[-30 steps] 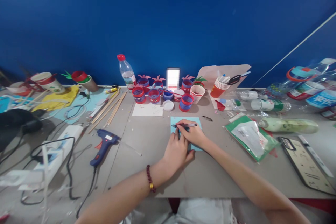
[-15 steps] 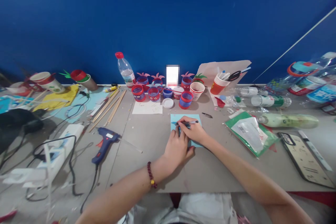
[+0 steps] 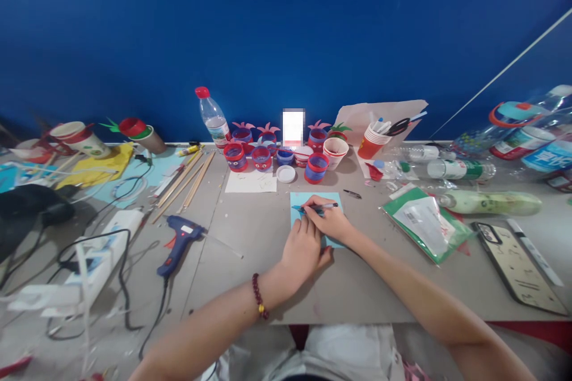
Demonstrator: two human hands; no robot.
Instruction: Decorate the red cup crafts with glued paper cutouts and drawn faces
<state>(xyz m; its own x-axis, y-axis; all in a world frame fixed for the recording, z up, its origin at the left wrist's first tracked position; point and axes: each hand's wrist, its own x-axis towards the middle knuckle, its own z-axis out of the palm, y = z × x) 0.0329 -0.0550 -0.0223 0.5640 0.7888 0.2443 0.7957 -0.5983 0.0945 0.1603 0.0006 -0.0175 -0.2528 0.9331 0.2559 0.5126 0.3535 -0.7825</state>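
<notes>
A pen is pinched in my right hand, its tip close to a sheet of light blue paper. A small darker blue shape shows on the paper near the pen tip. My left hand lies on the lower left part of the sheet, fingers stretched forward and touching or nearly touching the right hand. Both hands cover much of the sheet, so any marks beneath them are hidden. Just right of the paper lies a black pen-like piece.
Decorated red and purple cups stand behind the paper, with a white lid. To the left are a glue gun, wooden sticks and a power strip. At right lie a green packet, plastic bottles and a phone.
The whole view has shifted very slightly. My hands stay in nearly the same place on the paper, with the pen still in the right one.
</notes>
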